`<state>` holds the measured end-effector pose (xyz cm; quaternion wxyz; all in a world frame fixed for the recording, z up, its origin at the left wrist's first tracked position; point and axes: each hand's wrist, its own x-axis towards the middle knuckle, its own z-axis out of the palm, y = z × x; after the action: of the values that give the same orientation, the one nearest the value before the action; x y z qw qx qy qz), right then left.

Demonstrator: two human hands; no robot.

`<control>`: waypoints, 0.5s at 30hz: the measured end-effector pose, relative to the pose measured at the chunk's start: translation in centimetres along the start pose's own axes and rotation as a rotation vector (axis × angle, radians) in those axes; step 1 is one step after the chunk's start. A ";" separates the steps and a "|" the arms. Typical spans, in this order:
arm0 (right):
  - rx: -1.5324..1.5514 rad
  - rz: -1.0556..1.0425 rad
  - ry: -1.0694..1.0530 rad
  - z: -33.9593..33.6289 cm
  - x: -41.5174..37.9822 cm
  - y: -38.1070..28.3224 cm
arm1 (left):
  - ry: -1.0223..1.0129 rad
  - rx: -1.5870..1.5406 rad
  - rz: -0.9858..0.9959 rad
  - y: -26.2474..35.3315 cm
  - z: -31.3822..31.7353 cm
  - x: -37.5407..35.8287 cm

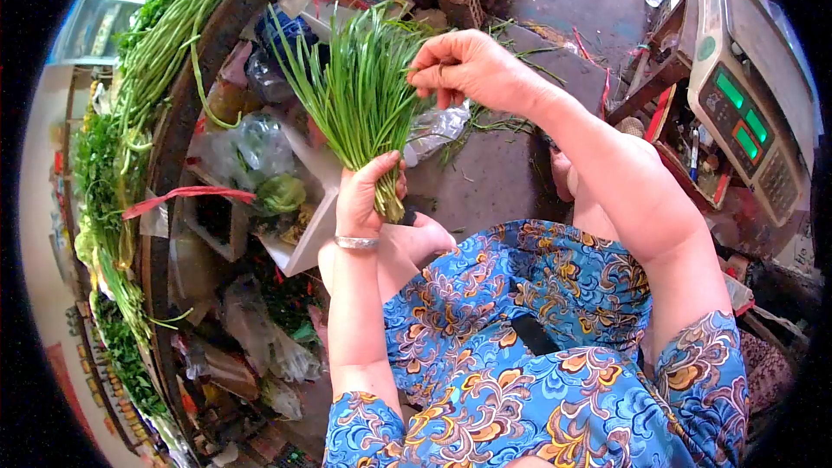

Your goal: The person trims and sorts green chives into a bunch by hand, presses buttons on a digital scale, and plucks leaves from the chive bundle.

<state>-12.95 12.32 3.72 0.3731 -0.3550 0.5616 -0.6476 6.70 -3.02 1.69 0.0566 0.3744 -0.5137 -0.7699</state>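
My left hand is wrapped round the lower stems of a bunch of garlic chives. The long green leaves fan upward and to the left, and the pale cut ends stick out below my fist. A silvery bracelet circles that wrist. At the right edge of the leaves is my right hand, its fingers curled in a pinch. Whatever is between those fingertips, if anything, is too small to make out.
Long beans and leafy greens lie along a curved shelf at left. Below it are plastic bags and a white foam box. A digital scale stands at right. Loose green scraps litter the floor.
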 end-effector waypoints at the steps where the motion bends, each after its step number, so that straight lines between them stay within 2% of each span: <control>1: 0.022 0.005 0.009 -0.5 0.1 0.0 | -0.011 0.000 0.006 0.0 -0.1 0.0; 6: -0.032 -0.025 0.124 -2.9 0.1 -0.2 | -0.022 -0.039 0.018 -0.1 -0.9 0.0; 8: -0.298 -0.074 0.201 -3.7 0.1 0.4 | -0.011 -0.044 0.035 0.2 -1.0 -0.2; 9: -0.302 -0.077 0.205 -3.8 0.1 0.7 | -0.003 -0.047 0.038 0.3 -1.0 -0.3; 11: -0.787 -0.227 0.323 -4.0 -0.2 1.2 | 0.017 -0.052 0.050 0.4 -1.1 -0.4; 13: -0.845 -0.162 0.309 -4.2 -0.2 2.0 | -0.014 -0.064 0.050 0.2 -1.7 -0.2; 15: -1.212 -0.119 0.377 -4.4 -0.5 2.7 | -0.047 -0.077 0.052 0.2 -1.9 -0.1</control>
<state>-16.39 14.56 0.52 -0.0359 -0.4135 0.8637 -0.2859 7.94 -4.46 1.52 0.0786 0.3403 -0.4944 -0.7960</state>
